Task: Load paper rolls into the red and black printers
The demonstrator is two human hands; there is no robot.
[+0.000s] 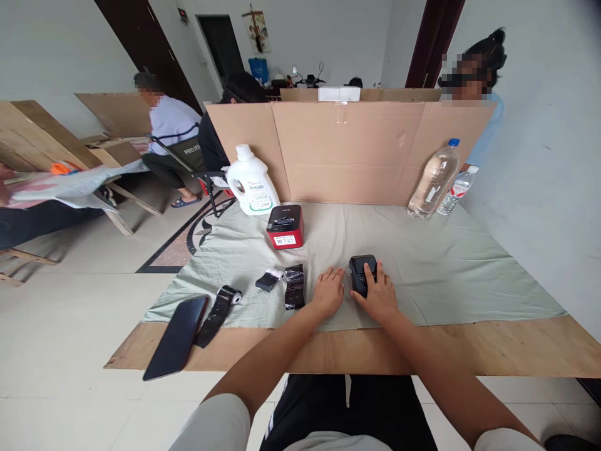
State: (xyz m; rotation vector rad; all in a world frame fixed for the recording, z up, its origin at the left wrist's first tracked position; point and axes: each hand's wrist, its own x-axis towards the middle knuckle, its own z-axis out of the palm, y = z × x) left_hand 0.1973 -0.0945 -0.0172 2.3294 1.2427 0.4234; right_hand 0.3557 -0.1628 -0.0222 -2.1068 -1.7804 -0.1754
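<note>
Two hands rest on the cloth-covered tabletop, and the main risk lies at the right hand: its fingers lie loosely over the small black device rather than closing round it, so a push could slide the unit on the wrinkled cloth. The left hand lies flat and holds nothing, with fingers spread, just beside the device's left edge and not clearly touching it. A sweep of that hand to the left could knock the black roll lying near it. The device sits near the front middle of the cloth, its left half uncovered, its right side under the right fingertips, well apart from the red printer behind.
</note>
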